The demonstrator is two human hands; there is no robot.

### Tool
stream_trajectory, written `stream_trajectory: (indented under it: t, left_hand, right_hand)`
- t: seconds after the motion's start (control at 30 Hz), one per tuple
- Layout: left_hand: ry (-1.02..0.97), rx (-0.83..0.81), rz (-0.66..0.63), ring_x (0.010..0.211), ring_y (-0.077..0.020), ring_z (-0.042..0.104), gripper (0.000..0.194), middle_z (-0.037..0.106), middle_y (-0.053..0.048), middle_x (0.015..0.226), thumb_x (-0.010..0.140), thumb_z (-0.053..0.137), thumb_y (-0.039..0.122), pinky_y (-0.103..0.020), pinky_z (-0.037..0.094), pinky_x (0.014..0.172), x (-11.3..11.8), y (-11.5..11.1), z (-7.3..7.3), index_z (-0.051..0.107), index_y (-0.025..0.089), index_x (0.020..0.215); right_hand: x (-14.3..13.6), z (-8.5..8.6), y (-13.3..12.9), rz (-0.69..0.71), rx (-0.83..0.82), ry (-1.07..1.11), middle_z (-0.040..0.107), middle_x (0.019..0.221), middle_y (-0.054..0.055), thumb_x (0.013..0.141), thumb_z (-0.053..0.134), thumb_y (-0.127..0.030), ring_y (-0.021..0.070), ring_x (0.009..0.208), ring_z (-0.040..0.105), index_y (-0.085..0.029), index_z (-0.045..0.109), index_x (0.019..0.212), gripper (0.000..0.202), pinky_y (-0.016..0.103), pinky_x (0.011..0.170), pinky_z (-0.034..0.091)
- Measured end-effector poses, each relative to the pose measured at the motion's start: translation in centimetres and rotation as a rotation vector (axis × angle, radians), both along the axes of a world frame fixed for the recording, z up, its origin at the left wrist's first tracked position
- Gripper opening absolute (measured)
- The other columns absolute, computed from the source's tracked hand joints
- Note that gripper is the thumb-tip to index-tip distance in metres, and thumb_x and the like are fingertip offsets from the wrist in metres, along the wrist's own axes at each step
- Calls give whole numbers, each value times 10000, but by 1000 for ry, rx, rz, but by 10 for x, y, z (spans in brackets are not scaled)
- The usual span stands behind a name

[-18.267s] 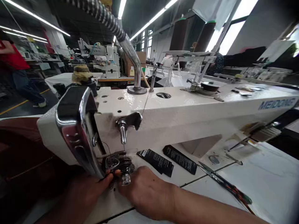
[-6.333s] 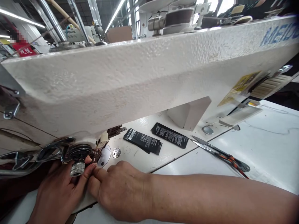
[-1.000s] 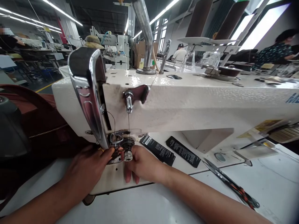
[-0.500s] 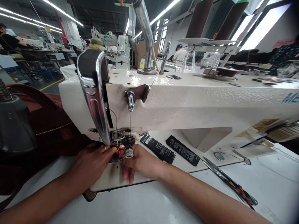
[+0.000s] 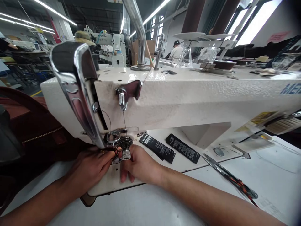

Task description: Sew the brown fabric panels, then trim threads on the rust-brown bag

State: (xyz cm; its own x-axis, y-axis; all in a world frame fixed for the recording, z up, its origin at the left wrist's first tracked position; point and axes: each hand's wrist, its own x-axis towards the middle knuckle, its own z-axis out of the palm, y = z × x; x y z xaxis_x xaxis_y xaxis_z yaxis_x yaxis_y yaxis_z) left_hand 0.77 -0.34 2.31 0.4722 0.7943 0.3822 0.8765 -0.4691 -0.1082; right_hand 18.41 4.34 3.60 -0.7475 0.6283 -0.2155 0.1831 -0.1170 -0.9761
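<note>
A white sewing machine [image 5: 178,103] spans the view, and both hands meet beneath its needle end. My left hand [image 5: 90,169] is closed, fingers pressed together and pointing in under the head; a ring shows on one finger. Whatever those fingertips hold is hidden. My right hand [image 5: 143,164] is closed too, thumb and forefinger tucked behind the round tension knob [image 5: 126,154], the other fingers curled down over the machine bed [image 5: 105,185]. What it pinches cannot be made out. Thread [image 5: 124,121] runs down to the tension discs. Beside my left hand lies a dark red bag [image 5: 44,125] with a zip.
Black printed labels [image 5: 157,149] [image 5: 182,148] lie on the bed under the arm. Thread snips [image 5: 229,177] with orange-red wrapping lie to the right. Brown thread cones [image 5: 194,15] stand above. Another person [image 5: 176,50] sits in the background.
The head view has shifted, so the machine appears slightly further left and nearer. Both hands keep about the same place under the needle end, with only slight finger movement.
</note>
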Motion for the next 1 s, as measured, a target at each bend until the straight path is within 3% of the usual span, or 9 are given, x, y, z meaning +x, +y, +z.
stream_trajectory:
  t: [0.2, 0.3, 0.43, 0.6, 0.77, 0.87, 1.0]
  left_hand:
    - [-65, 39, -33, 719, -167, 609, 188, 668, 7, 821, 845, 386, 137, -287, 420, 694, -3, 1, -1, 524, 219, 942]
    - [-96, 6, 22, 740, -183, 624, 237, 677, -14, 830, 870, 345, 224, -293, 443, 698, -4, -1, 1, 562, 218, 966]
    - [45, -166, 149, 671, -210, 635, 313, 687, -19, 803, 859, 289, 218, -330, 454, 625, 2, -1, 10, 594, 242, 923]
    - [164, -327, 267, 614, -217, 625, 291, 672, -23, 704, 830, 309, 194, -310, 422, 549, 11, 0, 22, 591, 226, 766]
    - [-7, -276, 270, 530, -159, 600, 278, 635, 25, 588, 834, 315, 231, -237, 386, 494, 7, 1, 16, 563, 220, 709]
    - [-126, -290, 256, 458, -134, 571, 266, 607, 45, 521, 829, 321, 250, -214, 372, 456, 5, 3, 12, 557, 218, 710]
    - [-120, -286, 290, 564, -177, 623, 260, 672, 13, 658, 835, 332, 277, -247, 410, 499, 6, 1, 11, 584, 221, 805]
  right_hand:
    - [-1, 0, 3, 31, -51, -51, 443, 389, -79, 635, 303, 51, 86, 351, 465, -160, 406, 703, 244, 157, 345, 398]
    - [0, 2, 5, 57, -46, -53, 451, 399, -75, 632, 309, 50, 89, 364, 474, -164, 399, 688, 239, 162, 356, 405]
    - [2, 9, 4, 100, -47, -125, 445, 383, -73, 652, 297, 48, 85, 360, 463, -160, 415, 691, 242, 159, 368, 407]
    - [6, 12, -8, 129, 214, -164, 427, 439, -84, 637, 377, 54, 63, 375, 455, -161, 512, 727, 269, 133, 377, 357]
    - [14, 6, -6, -86, 180, -152, 422, 448, -77, 702, 356, 17, 82, 400, 462, -180, 477, 767, 240, 152, 388, 344]
    - [16, 3, -3, -156, 380, -122, 431, 472, -71, 699, 378, 21, 76, 434, 444, -172, 458, 708, 209, 165, 444, 347]
    - [14, -2, -4, -152, 573, -112, 478, 567, -46, 693, 383, 19, 87, 519, 475, -165, 464, 658, 204, 180, 509, 366]
